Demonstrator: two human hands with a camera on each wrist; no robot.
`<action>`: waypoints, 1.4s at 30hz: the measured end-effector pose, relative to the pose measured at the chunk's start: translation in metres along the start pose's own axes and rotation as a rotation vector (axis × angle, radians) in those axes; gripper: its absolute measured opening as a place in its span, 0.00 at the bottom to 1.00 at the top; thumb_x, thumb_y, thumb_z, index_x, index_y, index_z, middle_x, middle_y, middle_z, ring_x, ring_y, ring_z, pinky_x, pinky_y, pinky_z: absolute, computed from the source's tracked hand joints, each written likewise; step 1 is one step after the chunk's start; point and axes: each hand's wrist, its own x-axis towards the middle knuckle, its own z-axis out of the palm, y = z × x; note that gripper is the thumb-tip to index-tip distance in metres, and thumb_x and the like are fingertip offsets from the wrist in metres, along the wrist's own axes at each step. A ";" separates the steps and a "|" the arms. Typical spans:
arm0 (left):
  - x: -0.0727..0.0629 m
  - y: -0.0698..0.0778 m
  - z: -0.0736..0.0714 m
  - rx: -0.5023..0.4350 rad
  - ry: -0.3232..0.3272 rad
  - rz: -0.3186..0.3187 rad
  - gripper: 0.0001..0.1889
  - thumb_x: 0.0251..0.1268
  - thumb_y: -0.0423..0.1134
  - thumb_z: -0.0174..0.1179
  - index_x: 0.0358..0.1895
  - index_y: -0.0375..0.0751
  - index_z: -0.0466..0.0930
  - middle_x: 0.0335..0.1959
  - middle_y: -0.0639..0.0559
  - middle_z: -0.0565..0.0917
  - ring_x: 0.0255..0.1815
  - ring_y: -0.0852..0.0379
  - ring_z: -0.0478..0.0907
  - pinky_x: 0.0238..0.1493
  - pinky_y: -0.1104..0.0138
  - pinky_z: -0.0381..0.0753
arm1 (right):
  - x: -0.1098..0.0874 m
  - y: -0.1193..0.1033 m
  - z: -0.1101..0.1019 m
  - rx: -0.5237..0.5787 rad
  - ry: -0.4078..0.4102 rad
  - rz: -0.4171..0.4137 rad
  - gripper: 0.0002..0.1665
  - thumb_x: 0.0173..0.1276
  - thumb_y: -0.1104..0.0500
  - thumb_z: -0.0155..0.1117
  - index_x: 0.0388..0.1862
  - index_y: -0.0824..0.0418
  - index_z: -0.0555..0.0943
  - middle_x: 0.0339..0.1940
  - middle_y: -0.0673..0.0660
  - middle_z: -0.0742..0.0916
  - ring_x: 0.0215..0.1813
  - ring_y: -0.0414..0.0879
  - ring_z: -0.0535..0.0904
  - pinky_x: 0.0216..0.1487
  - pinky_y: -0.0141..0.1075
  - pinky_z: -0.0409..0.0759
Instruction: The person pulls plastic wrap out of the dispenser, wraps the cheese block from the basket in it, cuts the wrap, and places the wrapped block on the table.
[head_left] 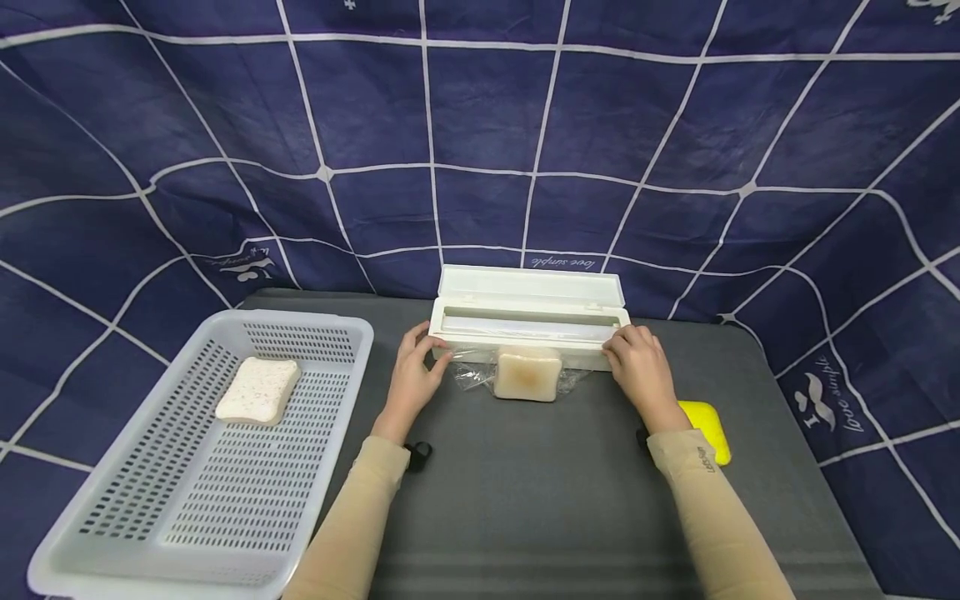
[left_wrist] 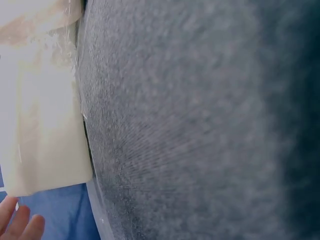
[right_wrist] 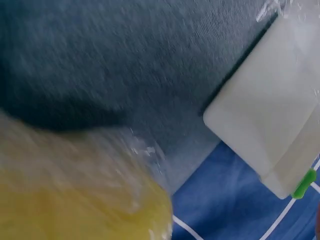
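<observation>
A white cling film dispenser (head_left: pixel 585 360) lies lengthwise near the back of the table, its hinged lid (head_left: pixel 532 285) raised and a pale roll (head_left: pixel 525 327) inside. My left hand (head_left: pixel 414 375) grips its left end, thumb at the front and fingers over the top edge. At the other end, my right hand (head_left: pixel 643 367) holds the right corner with bent fingers. A bread slice (head_left: pixel 528 375) with a browned middle leans at the dispenser's front. Crinkled clear film (head_left: pixel 471 375) spreads out on both sides of it. In the left wrist view, fingertips (left_wrist: pixel 20 222) show beside the dispenser's end.
On the left stands a pale slotted basket (head_left: pixel 351 400) with a speckled bread slice (head_left: pixel 258 392) in it. A yellow block (head_left: pixel 707 429) lies by my right forearm; the right wrist view shows clear film round it. Blue checked cloth (head_left: pixel 487 108) hangs behind the grey table (head_left: pixel 517 500).
</observation>
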 end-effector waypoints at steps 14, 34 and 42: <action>-0.019 0.012 -0.002 0.008 0.012 0.117 0.03 0.62 0.36 0.68 0.34 0.44 0.83 0.53 0.45 0.81 0.57 0.43 0.71 0.60 0.49 0.73 | -0.030 -0.023 -0.004 0.051 -0.034 0.090 0.08 0.52 0.72 0.75 0.30 0.68 0.84 0.37 0.61 0.82 0.43 0.57 0.76 0.45 0.47 0.79; -0.034 0.039 0.007 -0.114 -0.173 0.020 0.04 0.72 0.37 0.58 0.44 0.45 0.75 0.47 0.47 0.86 0.51 0.48 0.84 0.50 0.51 0.81 | -0.035 -0.059 0.002 0.353 -0.304 0.411 0.07 0.70 0.59 0.60 0.35 0.58 0.71 0.59 0.61 0.84 0.46 0.55 0.81 0.43 0.45 0.75; -0.037 0.048 0.017 -0.170 -0.173 -0.004 0.02 0.69 0.37 0.61 0.40 0.46 0.77 0.55 0.43 0.79 0.59 0.42 0.77 0.58 0.48 0.77 | -0.038 -0.071 0.010 0.443 -0.223 0.373 0.08 0.70 0.62 0.62 0.35 0.60 0.71 0.64 0.64 0.80 0.62 0.63 0.77 0.57 0.56 0.75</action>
